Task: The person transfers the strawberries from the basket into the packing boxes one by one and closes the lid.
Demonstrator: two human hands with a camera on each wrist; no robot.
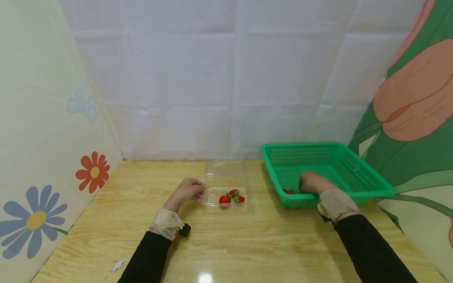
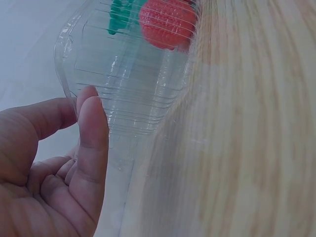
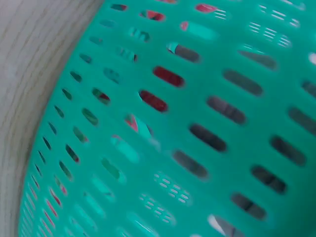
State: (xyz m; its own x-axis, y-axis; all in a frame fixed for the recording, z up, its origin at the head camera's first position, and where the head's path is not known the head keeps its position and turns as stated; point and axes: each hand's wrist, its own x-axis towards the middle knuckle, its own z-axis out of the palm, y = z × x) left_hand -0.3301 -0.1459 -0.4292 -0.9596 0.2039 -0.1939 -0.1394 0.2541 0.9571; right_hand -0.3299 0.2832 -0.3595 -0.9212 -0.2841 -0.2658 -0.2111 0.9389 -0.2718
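A clear plastic clamshell box lies on the table with its lid folded back toward the wall. Inside it are three red strawberries with green leaves. My left hand pinches the box's left rim between thumb and finger; in the left wrist view the thumb presses the ribbed plastic. To the right, my right hand reaches down into a green basket, beside some red strawberries. Its fingertips are hidden behind the basket's near wall, and the slots in the right wrist view show only bits of red and skin.
The basket stands on the wooden table near the white back wall. Flower-patterned panels close in both sides. A small pale chipped patch marks the table's front left.
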